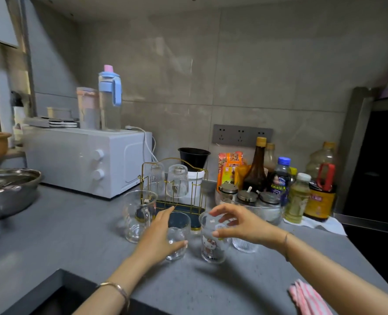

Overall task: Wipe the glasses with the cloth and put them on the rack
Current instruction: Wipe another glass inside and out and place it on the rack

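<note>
Head camera, forward-down, close over countertop (74,235).

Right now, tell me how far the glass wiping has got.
Done: two ribbed glasses hang inverted on the gold rack. In hand: left hand reaches round a plain tumbler, right hand hovers at the cartoon-print glass. Left: those two, the handled glass mug, another ribbed glass; the pink striped cloth lies untouched.

rack (183,210) behind glasses (177,238), cloth (307,298) near right
</note>
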`<state>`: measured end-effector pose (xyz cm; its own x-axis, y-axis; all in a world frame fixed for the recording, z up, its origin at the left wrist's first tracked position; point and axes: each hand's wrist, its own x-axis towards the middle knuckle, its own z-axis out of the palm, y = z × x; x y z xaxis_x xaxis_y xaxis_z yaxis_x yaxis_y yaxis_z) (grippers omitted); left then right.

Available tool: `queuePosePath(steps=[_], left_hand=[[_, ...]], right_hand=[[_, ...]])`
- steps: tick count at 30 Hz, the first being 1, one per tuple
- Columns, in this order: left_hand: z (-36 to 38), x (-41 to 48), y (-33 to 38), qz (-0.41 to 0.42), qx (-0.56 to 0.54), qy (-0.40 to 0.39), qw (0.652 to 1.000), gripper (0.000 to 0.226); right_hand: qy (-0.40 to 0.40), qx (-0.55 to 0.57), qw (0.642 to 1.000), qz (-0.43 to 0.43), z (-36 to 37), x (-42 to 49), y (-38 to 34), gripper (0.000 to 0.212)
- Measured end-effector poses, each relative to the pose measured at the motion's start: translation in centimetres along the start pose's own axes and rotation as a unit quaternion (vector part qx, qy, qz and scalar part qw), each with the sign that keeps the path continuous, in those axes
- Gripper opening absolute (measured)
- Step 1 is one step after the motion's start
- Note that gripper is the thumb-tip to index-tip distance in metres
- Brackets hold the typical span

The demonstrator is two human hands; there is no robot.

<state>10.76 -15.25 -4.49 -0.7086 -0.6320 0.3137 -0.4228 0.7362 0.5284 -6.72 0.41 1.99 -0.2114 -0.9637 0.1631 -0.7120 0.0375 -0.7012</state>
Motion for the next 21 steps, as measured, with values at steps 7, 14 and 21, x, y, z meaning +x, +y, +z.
queuePosePath(steps=[7,14,21], left_hand=[[1.6,-0.5,2.7,0.035,0.001,0.073,0.997,0.084],[4.2,0.4,7.7,0.097,-0.033,0.057,0.993,0.077],[6.4,0.3,8.6,0.069,-0.022,0.072,0.995,0.068]], right_hand=[[0.168,-0.026,0.985,0.001,-1.7,-1.3,2.9,0.038],[0.238,0.114,0.952,0.157,-2.1,-1.3,7.4,0.089],[0.302,0.122,0.938,0.118,-1.1,-0.8,8.8,0.087]])
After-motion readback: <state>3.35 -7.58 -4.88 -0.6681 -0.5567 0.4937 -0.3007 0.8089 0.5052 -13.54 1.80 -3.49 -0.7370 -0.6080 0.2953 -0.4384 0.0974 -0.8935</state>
